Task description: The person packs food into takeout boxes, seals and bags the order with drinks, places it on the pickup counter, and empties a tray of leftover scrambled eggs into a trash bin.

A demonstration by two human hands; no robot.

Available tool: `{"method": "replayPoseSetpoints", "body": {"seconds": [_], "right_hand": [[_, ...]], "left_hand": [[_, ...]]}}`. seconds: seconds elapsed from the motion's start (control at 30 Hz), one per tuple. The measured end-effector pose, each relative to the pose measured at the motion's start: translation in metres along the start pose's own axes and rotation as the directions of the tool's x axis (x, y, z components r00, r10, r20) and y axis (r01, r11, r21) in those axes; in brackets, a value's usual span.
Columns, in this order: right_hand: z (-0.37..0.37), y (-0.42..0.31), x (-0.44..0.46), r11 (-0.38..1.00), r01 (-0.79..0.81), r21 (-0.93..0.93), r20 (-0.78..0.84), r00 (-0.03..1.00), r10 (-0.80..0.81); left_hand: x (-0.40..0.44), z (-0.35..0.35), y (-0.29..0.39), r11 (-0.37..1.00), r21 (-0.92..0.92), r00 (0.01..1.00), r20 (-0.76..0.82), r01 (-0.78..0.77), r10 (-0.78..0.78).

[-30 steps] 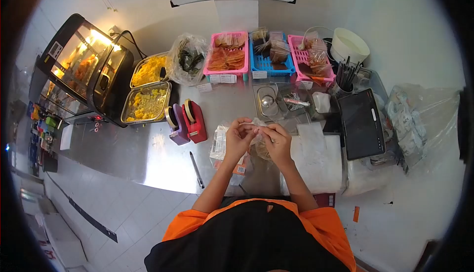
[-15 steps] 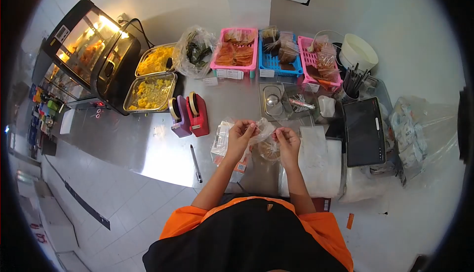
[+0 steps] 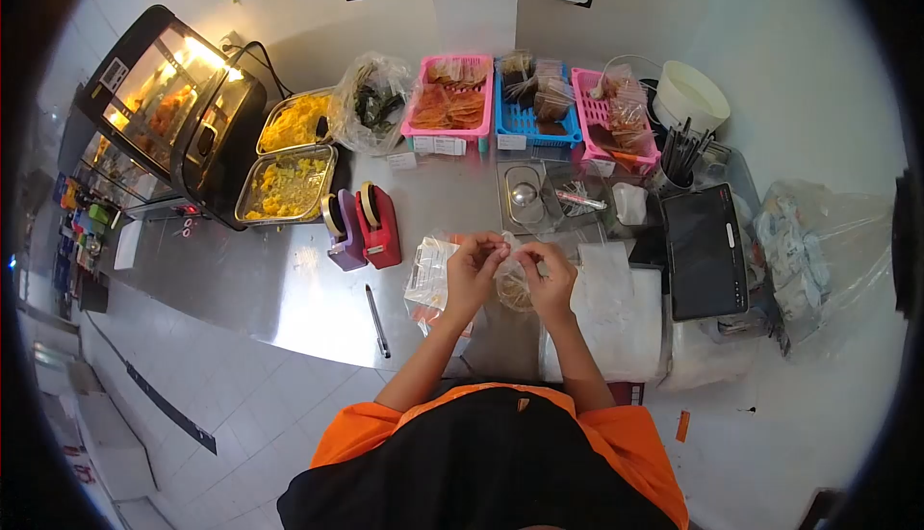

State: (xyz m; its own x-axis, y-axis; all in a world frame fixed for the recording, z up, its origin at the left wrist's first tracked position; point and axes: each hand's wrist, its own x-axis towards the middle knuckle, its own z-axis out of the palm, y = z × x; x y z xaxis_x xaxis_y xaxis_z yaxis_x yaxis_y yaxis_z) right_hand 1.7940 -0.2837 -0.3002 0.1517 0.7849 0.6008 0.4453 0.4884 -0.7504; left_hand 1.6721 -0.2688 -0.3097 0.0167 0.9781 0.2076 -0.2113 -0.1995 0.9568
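Observation:
Over the front of the steel counter, my left hand and my right hand pinch the gathered neck of a small clear plastic bag, fingertips close together. The bag hangs below them with something brownish inside, too blurred to name. Left of my left hand lies a clear packet with a white printed label. A pen rests farther left. White plastic sheets or bags are stacked just right of my right hand.
Purple and red tape dispensers stand at left, near trays of yellow food and a lit warming cabinet. Pink and blue baskets line the back. A tablet stands at right.
My hands have come closer together, drawing the neck of the bag tight between the fingertips. The bag now hangs below them. The view has shifted slightly.

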Motion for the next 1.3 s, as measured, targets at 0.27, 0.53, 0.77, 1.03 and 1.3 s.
{"method": "replayPoseSetpoints", "body": {"seconds": [0.27,0.53,0.77,1.03,1.3], "right_hand": [[-0.001,0.001,0.009,0.996,0.085,0.004,0.063,0.994,-0.085],[-0.001,0.002,0.007,0.998,0.062,0.028,0.087,0.994,-0.064],[0.001,-0.003,0.01,0.998,0.035,0.054,0.07,0.997,-0.038],[0.001,0.001,0.008,0.997,0.009,0.083,0.092,0.996,-0.017],[0.004,0.015,0.005,0.908,-0.294,0.299,0.249,0.943,0.223]], "left_hand": [[0.003,0.0,-0.006,0.994,-0.106,1.0,0.002,0.005,-0.005],[0.006,-0.001,-0.011,0.978,-0.208,0.999,0.031,0.025,-0.019],[0.006,-0.001,-0.009,0.98,-0.195,0.999,0.041,0.031,-0.023],[0.005,-0.001,-0.008,0.99,-0.13,0.997,0.063,0.046,-0.038],[0.013,-0.019,0.01,0.94,0.321,0.956,0.293,-0.112,0.014]]}}
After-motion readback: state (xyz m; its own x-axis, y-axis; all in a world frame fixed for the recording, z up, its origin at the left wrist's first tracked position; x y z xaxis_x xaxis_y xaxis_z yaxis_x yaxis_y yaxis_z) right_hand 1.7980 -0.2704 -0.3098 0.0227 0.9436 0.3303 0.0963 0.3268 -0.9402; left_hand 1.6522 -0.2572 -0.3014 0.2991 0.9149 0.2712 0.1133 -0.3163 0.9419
